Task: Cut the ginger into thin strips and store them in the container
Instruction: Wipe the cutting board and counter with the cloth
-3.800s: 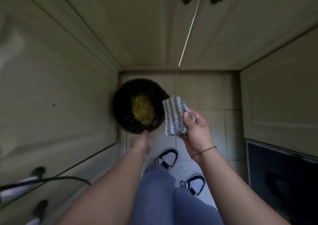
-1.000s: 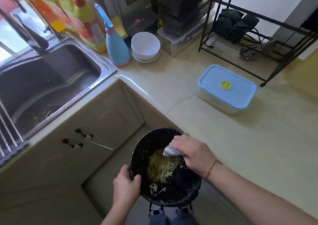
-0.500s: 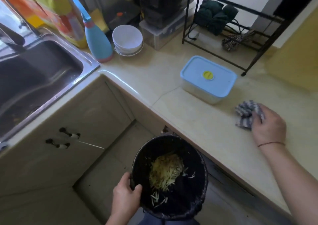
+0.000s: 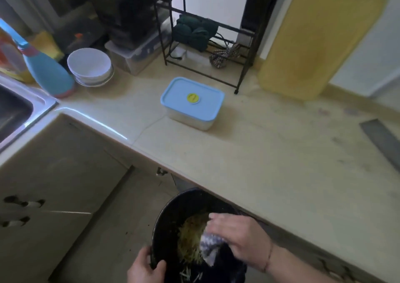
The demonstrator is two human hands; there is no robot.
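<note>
One beige stone countertop (image 4: 270, 163). One black round bin (image 4: 166, 222) below its edge, left hand (image 4: 145, 268) gripping the rim. One lidded blue-topped plastic container (image 4: 191, 103) on the counter (closed). Right hand (image 4: 238, 237) clutches one grey striped cloth (image 4: 210, 242) over one pile of yellow ginger strips (image 4: 190, 237) in the bin.

The single head-worn camera is looking steeply down and forward from above the counter (image 4: 270, 153). It is sitting close over the hands at the bottom edge, taking in the counter's corner.
</note>
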